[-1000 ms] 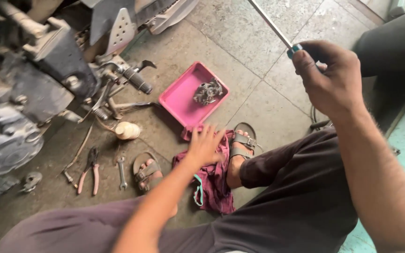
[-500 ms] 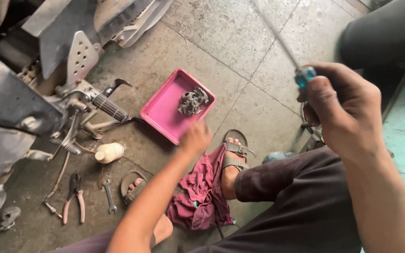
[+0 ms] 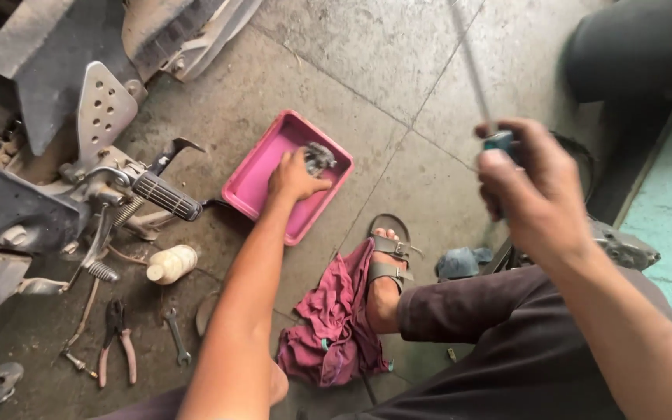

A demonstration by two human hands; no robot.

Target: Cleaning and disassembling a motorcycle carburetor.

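Observation:
My left hand (image 3: 292,178) reaches into a pink tray (image 3: 258,173) on the concrete floor and rests on a heap of small metal parts (image 3: 320,158); whether the fingers grip them I cannot tell. My right hand (image 3: 534,194) is raised at the right, shut on the blue handle of a long thin screwdriver (image 3: 476,74) whose shaft points up and away. A crumpled maroon rag (image 3: 334,323) lies beside my sandalled foot (image 3: 386,272).
A motorcycle with footpeg (image 3: 166,196) and perforated plate (image 3: 103,113) fills the left. On the floor lie a small cream bottle (image 3: 171,263), red-handled pliers (image 3: 116,342) and a spanner (image 3: 176,337). A black tyre (image 3: 631,50) sits at top right.
My left hand moved from near the rag forward into the pink tray onto the metal parts. My right hand with the screwdriver dropped lower and the view swung to the left.

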